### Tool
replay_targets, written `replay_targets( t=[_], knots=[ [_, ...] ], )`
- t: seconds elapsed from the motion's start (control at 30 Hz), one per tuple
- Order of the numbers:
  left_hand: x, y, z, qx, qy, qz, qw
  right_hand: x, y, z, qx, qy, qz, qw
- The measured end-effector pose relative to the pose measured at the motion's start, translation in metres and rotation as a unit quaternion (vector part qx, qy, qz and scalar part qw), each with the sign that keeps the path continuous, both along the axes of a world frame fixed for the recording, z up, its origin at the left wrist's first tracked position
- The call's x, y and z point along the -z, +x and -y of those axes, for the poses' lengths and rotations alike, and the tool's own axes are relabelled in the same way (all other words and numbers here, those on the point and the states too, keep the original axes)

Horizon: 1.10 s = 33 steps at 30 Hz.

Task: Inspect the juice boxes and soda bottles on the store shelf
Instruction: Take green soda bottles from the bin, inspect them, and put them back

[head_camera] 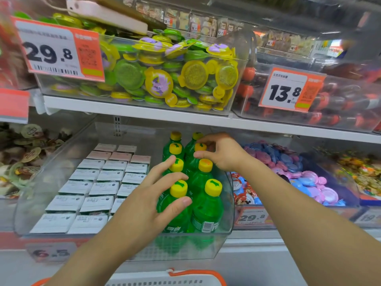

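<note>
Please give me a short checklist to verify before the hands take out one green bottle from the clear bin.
1. Left hand reaches the front-left bottle: ok, fingers rest against it by the cap.
2. Firm grip there: not ok, fingers look spread, not closed round it.
3. Right hand on a rear bottle cap: ok, fingertips pinch it.
4. Bottles standing upright in the clear bin: ok.
5. Juice boxes undisturbed beside the bottles: ok, neat rows.
6. Caps sealed: cannot tell.
</note>
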<state>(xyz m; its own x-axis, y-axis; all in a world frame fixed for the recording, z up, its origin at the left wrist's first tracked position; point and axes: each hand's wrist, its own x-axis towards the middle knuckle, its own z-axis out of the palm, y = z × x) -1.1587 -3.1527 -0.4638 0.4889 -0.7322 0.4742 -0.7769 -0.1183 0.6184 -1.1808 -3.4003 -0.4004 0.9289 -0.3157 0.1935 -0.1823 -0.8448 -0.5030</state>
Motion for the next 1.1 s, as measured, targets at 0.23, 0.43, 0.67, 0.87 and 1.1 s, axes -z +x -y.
replay_targets(
  t=[0.23,0.43,0.67,0.87,1.1],
  knots=[
    [-0.001,0.0,0.0,-0.002,0.007,-0.002,1.0,0.007,-0.033,-0.012,0.047,0.069,0.222,0.972],
    [-0.002,-0.001,-0.001,-0.004,0.01,-0.005,1.0,0.022,-0.06,-0.036,0.021,0.087,0.362,0.928],
    [-0.004,-0.002,0.0,-0.005,0.008,-0.01,1.0,0.021,-0.089,-0.051,0.031,0.062,0.463,0.883],
    [-0.005,-0.004,-0.001,-0.008,0.019,-0.005,1.0,0.008,-0.127,-0.063,0.037,0.053,0.518,0.853],
    [-0.007,-0.01,-0.003,-0.02,0.0,0.006,1.0,-0.017,-0.191,-0.082,0.054,0.114,0.529,0.839]
  ],
)
